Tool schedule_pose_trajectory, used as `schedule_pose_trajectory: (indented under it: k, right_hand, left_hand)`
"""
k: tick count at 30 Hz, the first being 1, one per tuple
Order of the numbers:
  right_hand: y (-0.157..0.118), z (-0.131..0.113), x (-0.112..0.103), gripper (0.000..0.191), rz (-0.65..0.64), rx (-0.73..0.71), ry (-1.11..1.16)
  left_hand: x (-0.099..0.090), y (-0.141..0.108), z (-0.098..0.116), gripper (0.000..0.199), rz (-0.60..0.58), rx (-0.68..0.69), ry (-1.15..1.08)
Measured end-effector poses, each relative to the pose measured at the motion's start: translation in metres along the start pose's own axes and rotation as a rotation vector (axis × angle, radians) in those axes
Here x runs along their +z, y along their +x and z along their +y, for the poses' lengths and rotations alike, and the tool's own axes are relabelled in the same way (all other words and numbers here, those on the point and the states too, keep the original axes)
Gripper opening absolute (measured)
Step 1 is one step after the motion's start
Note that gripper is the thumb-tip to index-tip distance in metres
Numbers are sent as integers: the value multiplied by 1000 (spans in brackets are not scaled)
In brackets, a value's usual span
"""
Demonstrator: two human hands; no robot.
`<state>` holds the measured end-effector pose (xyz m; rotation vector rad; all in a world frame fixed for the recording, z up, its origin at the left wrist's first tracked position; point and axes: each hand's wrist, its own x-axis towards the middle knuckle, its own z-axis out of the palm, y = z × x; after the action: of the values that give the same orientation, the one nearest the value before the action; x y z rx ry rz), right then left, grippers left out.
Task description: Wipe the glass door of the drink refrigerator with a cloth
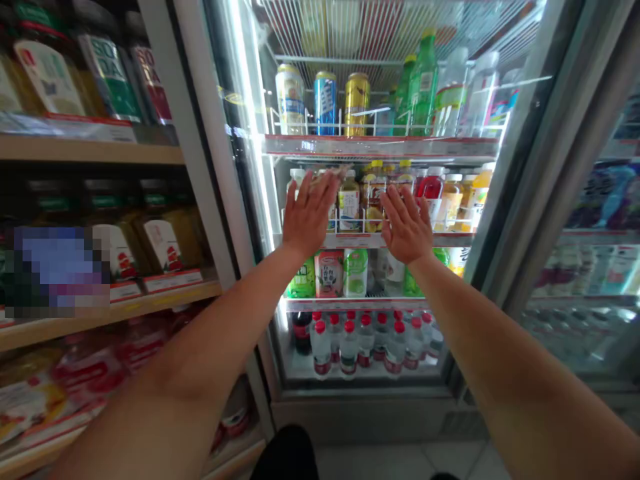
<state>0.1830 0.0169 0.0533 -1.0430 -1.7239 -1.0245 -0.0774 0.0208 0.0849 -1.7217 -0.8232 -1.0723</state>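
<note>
Both arms reach forward, palms facing a lit drinks fridge. My left hand (311, 212) is raised with its fingers stretched out and holds nothing; it overlaps the middle shelf's left part, beside a bottle with a pale label (349, 201). To the right, my right hand (407, 225) is likewise spread and bare, in front of the same shelf near a red bottle (432, 187). Whether either palm touches the glass cannot be made out. Above the hands stand a blue can (325, 103), a gold can (357, 104) and a green bottle (423, 83). Green and pink cartons (329, 273) sit below.
Red-capped water bottles (349, 347) line the fridge bottom. At the left, a wooden shelf (90, 148) carries large bottles. Another fridge section (600, 233) is at the right, past a metal frame (555, 153). Tiled floor (375, 460) shows below, with a dark knee or shoe.
</note>
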Motion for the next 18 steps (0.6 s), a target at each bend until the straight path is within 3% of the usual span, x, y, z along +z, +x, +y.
schedule_pose_trajectory:
  k: [2, 4, 7, 9, 10, 15, 18]
  right_hand:
    - [0, 0, 0, 58, -4, 4, 1]
    - [0, 0, 0, 59, -10, 6, 9]
    - [-1, 0, 0, 60, -17, 10, 22]
    - [-1, 0, 0, 61, -19, 11, 21]
    - [-1, 0, 0, 61, -20, 9, 17]
    - [-1, 0, 0, 58, -1, -4, -11]
    - [-1, 0, 0, 58, 1, -6, -14]
  left_hand:
    - [2, 6, -6, 56, 76, -148, -5]
    - [6, -5, 0, 58, 109, -170, -33]
    - [7, -35, 15, 61, 0, 96, -100]
    - [5, -43, 15, 60, -86, 286, -127]
    - [4, -40, 9, 58, -94, 308, -130]
    - [-1, -9, -42, 53, 190, -37, -58]
    - [-3, -29, -42, 56, 217, -68, -40]
